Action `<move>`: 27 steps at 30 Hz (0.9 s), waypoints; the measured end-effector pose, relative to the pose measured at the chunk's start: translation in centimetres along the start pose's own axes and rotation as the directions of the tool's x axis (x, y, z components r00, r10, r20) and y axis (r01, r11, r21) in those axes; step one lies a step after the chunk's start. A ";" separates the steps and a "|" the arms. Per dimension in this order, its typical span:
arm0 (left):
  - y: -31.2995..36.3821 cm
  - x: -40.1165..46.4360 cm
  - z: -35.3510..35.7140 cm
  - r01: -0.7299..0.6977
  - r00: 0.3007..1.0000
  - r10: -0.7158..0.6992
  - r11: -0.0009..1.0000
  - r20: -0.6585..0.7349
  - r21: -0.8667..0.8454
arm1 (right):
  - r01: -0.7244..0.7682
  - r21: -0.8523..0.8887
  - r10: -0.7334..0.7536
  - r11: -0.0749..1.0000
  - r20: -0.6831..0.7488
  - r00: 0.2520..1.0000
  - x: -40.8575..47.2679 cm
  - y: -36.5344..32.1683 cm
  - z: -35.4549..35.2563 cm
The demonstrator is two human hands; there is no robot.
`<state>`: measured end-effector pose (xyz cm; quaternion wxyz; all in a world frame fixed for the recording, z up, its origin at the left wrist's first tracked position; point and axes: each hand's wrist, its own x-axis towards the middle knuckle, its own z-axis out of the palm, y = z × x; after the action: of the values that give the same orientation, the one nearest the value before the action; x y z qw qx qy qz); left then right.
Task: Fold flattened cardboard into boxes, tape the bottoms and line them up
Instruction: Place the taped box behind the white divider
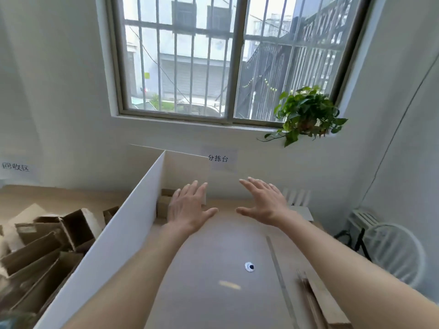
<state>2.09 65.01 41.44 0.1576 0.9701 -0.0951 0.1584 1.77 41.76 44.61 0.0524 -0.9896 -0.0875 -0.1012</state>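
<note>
Boxes (45, 243) heaped on tabletop (213, 269) left of white divider (118, 241), brown, jumbled, some open-ended. One small box (164, 205) just right of divider, at far end, partly behind left hand (190, 207). Both hands raised over tabletop right of divider, palms down, fingers spread straight, holding nothing, apart. Right hand (263, 203) further right. Flat cardboard (318, 302) stacked well right of divider, at near tabletop edge.

Bright daylight via window (228, 60); soft focus overall; wide-angle bend at edges.
</note>
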 end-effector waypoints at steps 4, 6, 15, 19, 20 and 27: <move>6.9 -3.0 -1.6 -0.065 0.998 0.065 0.997 0.000 -0.038 | -0.045 -0.055 0.045 0.997 -0.006 0.999 -7.5 4.6 -4.9; 11.0 -3.9 -2.1 -0.111 0.994 0.111 0.992 -0.001 -0.057 | -0.077 -0.084 0.076 0.993 -0.019 0.997 -10.5 7.6 -7.5; 30.6 -4.5 3.0 -0.244 0.965 0.249 0.967 0.080 -0.073 | -0.299 -0.091 0.295 0.950 -0.054 0.954 -21.1 27.2 -12.7; 39.0 -3.6 10.9 -0.253 0.955 0.260 0.965 0.139 -0.072 | -0.372 -0.073 0.372 0.926 -0.010 0.928 -23.5 38.8 -9.0; 40.9 -3.4 13.2 -0.249 0.953 0.257 0.966 0.160 -0.070 | -0.380 -0.062 0.382 0.923 0.011 0.924 -23.9 41.6 -7.6; 47.2 -4.6 30.0 -0.143 0.934 0.145 0.989 0.326 -0.028 | -0.430 0.068 0.402 0.900 0.250 0.881 -25.9 54.6 7.3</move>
<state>-4.92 11.58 25.88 0.1293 0.9730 -0.1910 0.0062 -11.77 -14.99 27.43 0.1225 -0.9851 0.1159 0.0332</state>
